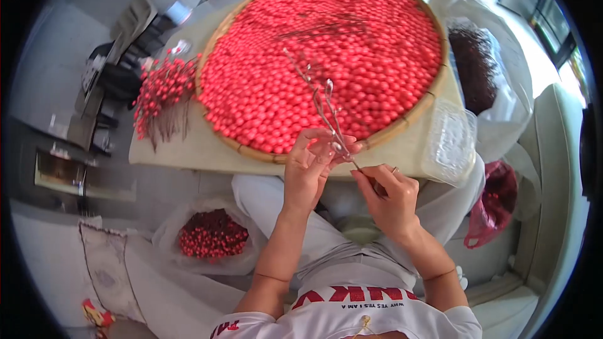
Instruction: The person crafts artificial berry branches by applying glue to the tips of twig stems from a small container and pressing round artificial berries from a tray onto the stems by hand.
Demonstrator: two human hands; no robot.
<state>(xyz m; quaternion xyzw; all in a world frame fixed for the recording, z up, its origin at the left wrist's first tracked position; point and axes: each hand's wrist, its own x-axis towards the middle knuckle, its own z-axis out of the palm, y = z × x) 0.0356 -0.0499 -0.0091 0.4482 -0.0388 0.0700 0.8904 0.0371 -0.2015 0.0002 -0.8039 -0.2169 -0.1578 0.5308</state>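
Observation:
A thin brown twig [321, 102] with small pale buds slants up and left from my hands over the basket's near rim. My right hand [389, 196] is closed on the lower end of its stem. Higher up, my left hand [312, 166] has its fingers curled around the twig near a pale bud. Beyond both hands lies a wide round bamboo tray [411, 113], filled with small red berry-like balls [282, 100]. A few bare dark stems [323, 29] rest on top of the balls.
Bunches of red-berried stems [164, 91] lie at the table's left. A clear plastic box [451, 141] sits at the right edge, near a bag of dark stems [474, 66]. A plastic bag of berry sprigs [213, 235] is low left; a red bag [493, 204] is at right.

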